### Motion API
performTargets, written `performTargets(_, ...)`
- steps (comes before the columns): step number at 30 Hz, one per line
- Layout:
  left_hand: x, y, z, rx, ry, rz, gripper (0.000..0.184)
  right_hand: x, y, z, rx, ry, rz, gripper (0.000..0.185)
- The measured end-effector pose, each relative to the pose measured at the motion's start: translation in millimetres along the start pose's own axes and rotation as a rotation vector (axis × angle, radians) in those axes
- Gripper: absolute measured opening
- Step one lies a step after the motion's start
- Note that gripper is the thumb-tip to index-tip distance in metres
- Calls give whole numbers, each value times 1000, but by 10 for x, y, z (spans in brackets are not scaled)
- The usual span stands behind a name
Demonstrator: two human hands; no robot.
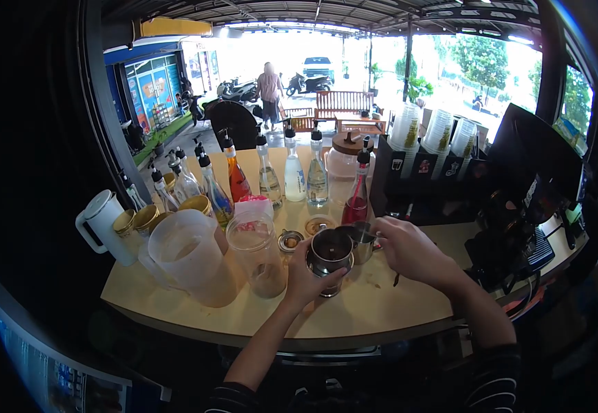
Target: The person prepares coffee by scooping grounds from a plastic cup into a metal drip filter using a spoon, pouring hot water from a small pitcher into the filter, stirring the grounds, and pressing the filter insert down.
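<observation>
My left hand point(307, 277) is wrapped around a shiny round metal cup point(331, 249) with a dark inside, held over the near part of the counter. My right hand point(411, 250) grips a small metal pitcher point(362, 246) whose rim is beside the cup's rim. Whether anything is flowing between them I cannot make out. Just left of the cup lies a small round metal piece point(290, 241), and a round tan lid point(319, 225) sits behind it. A pump bottle of red syrup point(356, 199) stands behind the pitcher.
A clear tall container point(254, 255) and a frosted pitcher point(185, 251) stand left on the counter point(175, 310). Several pump bottles point(269, 179) line the back. Stacked plastic cups point(436, 131) and a dark monitor point(536, 162) are right. A person point(269, 89) is outside.
</observation>
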State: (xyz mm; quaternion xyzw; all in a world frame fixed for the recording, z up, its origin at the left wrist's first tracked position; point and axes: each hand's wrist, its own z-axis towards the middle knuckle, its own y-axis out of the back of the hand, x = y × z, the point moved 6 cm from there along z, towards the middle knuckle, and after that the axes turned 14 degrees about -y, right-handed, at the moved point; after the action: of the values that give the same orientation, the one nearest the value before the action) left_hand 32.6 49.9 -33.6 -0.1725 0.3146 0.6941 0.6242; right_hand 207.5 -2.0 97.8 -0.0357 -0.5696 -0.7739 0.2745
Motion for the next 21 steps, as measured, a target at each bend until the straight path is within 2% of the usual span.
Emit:
performTargets(1,-29,1,15,-2,6,-25,80,73,-46,88,5,-4,1,14)
performTargets(3,-38,-5,0,-3,13,-53,80,170,-279,232,139,-29,-232,18)
performTargets(6,-30,0,13,1,8,-22,79,336,-414,347,148,87,-210,23)
performTargets(10,-44,7,10,15,29,1,81,437,-328,377,315,50,-381,23)
performTargets(11,-60,6,11,21,13,13,81,402,-396,375,318,51,-381,23)
performTargets(13,-49,-2,-6,21,19,14,82,408,-436,381,160,124,-328,21)
performTargets(16,-36,-1,3,16,18,10,82,383,-382,399,274,116,-355,16)
performTargets(20,-43,-9,4,13,13,-29,81,298,-425,444,166,90,-266,13)
performTargets(21,-45,-13,20,15,8,-32,81,304,-407,454,253,105,-230,13)
